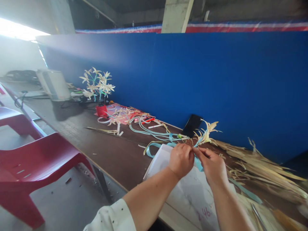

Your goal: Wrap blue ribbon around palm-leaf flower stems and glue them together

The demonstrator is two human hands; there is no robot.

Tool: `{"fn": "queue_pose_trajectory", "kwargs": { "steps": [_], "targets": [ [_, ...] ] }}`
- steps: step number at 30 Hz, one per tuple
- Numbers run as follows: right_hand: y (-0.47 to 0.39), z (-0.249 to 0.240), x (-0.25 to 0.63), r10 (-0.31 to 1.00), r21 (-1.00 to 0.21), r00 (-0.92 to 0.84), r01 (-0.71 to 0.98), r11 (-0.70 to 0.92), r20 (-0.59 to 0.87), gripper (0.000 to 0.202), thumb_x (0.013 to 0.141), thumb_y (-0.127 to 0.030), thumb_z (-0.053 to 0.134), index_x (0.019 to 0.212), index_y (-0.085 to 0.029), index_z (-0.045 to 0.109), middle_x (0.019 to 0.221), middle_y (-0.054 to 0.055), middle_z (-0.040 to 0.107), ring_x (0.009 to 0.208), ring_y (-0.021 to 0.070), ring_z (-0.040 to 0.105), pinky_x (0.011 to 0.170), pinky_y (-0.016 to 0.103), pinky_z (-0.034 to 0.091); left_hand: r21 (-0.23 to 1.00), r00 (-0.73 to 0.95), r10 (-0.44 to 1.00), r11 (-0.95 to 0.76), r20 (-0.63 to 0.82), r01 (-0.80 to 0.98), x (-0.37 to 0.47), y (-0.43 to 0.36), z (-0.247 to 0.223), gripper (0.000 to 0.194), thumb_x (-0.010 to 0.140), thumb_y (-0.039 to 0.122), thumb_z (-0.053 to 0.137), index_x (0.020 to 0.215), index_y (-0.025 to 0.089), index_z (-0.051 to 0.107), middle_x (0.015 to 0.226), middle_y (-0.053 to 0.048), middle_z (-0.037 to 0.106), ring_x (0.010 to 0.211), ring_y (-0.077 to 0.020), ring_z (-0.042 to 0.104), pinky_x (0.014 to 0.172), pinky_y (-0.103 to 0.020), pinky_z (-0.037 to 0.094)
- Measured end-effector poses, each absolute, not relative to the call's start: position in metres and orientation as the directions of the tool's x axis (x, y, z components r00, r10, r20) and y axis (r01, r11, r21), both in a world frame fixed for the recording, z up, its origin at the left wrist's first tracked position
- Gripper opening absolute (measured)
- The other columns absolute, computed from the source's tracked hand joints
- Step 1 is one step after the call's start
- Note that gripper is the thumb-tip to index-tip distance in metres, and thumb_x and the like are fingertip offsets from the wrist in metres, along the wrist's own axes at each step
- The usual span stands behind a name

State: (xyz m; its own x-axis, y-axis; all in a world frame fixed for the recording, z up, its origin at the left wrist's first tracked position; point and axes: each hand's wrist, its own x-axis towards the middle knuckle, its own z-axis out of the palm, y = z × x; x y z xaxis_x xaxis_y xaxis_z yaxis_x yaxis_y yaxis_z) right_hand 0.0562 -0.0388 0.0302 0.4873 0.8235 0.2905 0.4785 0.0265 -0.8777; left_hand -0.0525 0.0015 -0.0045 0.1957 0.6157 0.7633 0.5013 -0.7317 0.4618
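Both my hands meet over white paper sheets (187, 192), fingertips together at the foot of a handmade flower (207, 134). The flower has pale, husk-like petals and a light blue wrapped stem. My right hand (215, 165) is closed, pinching the stem between thumb and fingers. Fingers curled in, my left hand (182, 160) is closed on a light blue ribbon (150, 150), which trails off to the left. A piece of the ribbon also hangs below my right fingers. The exact grip of the left fingertips is hidden.
Dry husk strips (260, 163) and scissors (258, 216) lie at right. A dark phone (192, 125) leans on the blue partition (228, 80). Light blue cords (144, 130), a red pot (101, 111) of similar flowers and a kettle (54, 85) stand leftward. Red chairs (48, 157) flank the table.
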Motion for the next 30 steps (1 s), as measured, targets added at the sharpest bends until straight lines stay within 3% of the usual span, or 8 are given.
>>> {"fn": "queue_pose_trajectory", "kwargs": {
  "steps": [3, 7, 10, 13, 16, 18, 22, 30],
  "targets": [
    [-0.037, 0.027, 0.056, 0.835, -0.950, 0.519, 0.313, 0.013, 0.182, 0.045, 0.060, -0.049, 0.072, 0.088, -0.015, 0.071, 0.054, 0.000, 0.058, 0.046, 0.0122, 0.046, 0.043, 0.025, 0.034, 0.457, 0.188, 0.617, -0.724, 0.764, 0.517, -0.053, -0.001, -0.003, 0.017, 0.082, 0.020, 0.045, 0.067, 0.017, 0.051, 0.071, -0.005, 0.058, 0.073, -0.0168, 0.053, 0.070, -0.029, 0.039],
    [-0.037, 0.026, 0.059, 0.858, -0.994, 0.511, 0.106, 0.004, 0.058, 0.045, 0.056, -0.045, 0.076, 0.089, -0.016, 0.070, 0.052, -0.004, 0.052, 0.043, 0.0072, 0.036, 0.040, 0.021, 0.028, 0.467, 0.208, 0.614, -0.742, 0.761, 0.481, -0.053, -0.004, -0.001, 0.021, 0.085, 0.023, 0.043, 0.069, 0.017, 0.054, 0.070, -0.005, 0.059, 0.074, -0.0165, 0.053, 0.072, -0.029, 0.040],
    [-0.037, 0.027, 0.067, 0.841, -0.996, 0.538, 0.093, 0.006, 0.055, 0.041, 0.053, -0.041, 0.079, 0.085, -0.016, 0.070, 0.058, -0.002, 0.057, 0.047, 0.0079, 0.042, 0.041, 0.020, 0.031, 0.514, 0.239, 0.622, -0.765, 0.746, 0.387, -0.053, -0.005, 0.001, 0.022, 0.086, 0.025, 0.043, 0.074, 0.017, 0.059, 0.074, -0.006, 0.062, 0.077, -0.0165, 0.055, 0.076, -0.029, 0.040],
    [-0.036, 0.026, 0.076, 0.831, -0.997, 0.552, 0.074, 0.037, 0.072, 0.039, 0.053, -0.041, 0.080, 0.083, -0.017, 0.070, 0.067, 0.001, 0.063, 0.053, 0.0102, 0.049, 0.044, 0.020, 0.035, 0.680, 0.266, 0.714, -0.699, 0.648, 0.220, -0.051, -0.004, 0.003, 0.023, 0.085, 0.030, 0.045, 0.089, 0.017, 0.065, 0.082, -0.006, 0.065, 0.078, -0.0155, 0.056, 0.076, -0.028, 0.041],
    [-0.036, 0.026, 0.080, 0.845, -0.998, 0.530, 0.032, 0.058, 0.066, 0.040, 0.052, -0.040, 0.080, 0.083, -0.017, 0.070, 0.069, 0.003, 0.065, 0.055, 0.0126, 0.053, 0.046, 0.022, 0.037, 0.895, 0.358, 0.839, -0.447, 0.411, 0.019, -0.051, -0.001, 0.006, 0.031, 0.083, 0.039, 0.049, 0.094, 0.017, 0.067, 0.084, -0.005, 0.066, 0.073, -0.0136, 0.055, 0.067, -0.025, 0.042],
    [-0.035, 0.026, 0.080, 0.853, -0.998, 0.518, 0.036, 0.057, 0.068, 0.040, 0.051, -0.039, 0.080, 0.082, -0.016, 0.071, 0.066, 0.003, 0.064, 0.052, 0.0127, 0.051, 0.044, 0.023, 0.037, 0.969, 0.450, 0.859, -0.233, 0.243, -0.078, -0.051, 0.002, 0.009, 0.035, 0.080, 0.044, 0.052, 0.089, 0.015, 0.068, 0.080, -0.005, 0.066, 0.068, -0.0120, 0.053, 0.061, -0.024, 0.041],
    [-0.035, 0.024, 0.080, 0.864, -0.994, 0.494, 0.087, 0.063, 0.098, 0.040, 0.052, -0.039, 0.080, 0.082, -0.015, 0.071, 0.052, -0.001, 0.056, 0.043, 0.0104, 0.043, 0.040, 0.023, 0.033, 0.979, 0.507, 0.856, 0.006, 0.099, -0.202, -0.052, 0.005, 0.012, 0.031, 0.073, 0.041, 0.061, 0.083, 0.012, 0.067, 0.074, -0.004, 0.064, 0.061, -0.0086, 0.048, 0.058, -0.022, 0.039],
    [-0.035, 0.022, 0.080, 0.853, -0.989, 0.507, 0.138, 0.059, 0.122, 0.036, 0.053, -0.040, 0.080, 0.074, -0.014, 0.068, 0.049, -0.002, 0.052, 0.041, 0.0067, 0.034, 0.037, 0.021, 0.023, 0.962, 0.380, 0.907, -0.083, 0.181, -0.260, -0.047, 0.005, 0.002, 0.024, 0.068, 0.036, 0.065, 0.073, 0.013, 0.067, 0.071, -0.003, 0.064, 0.064, -0.0103, 0.051, 0.064, -0.023, 0.039]
  ]
}}
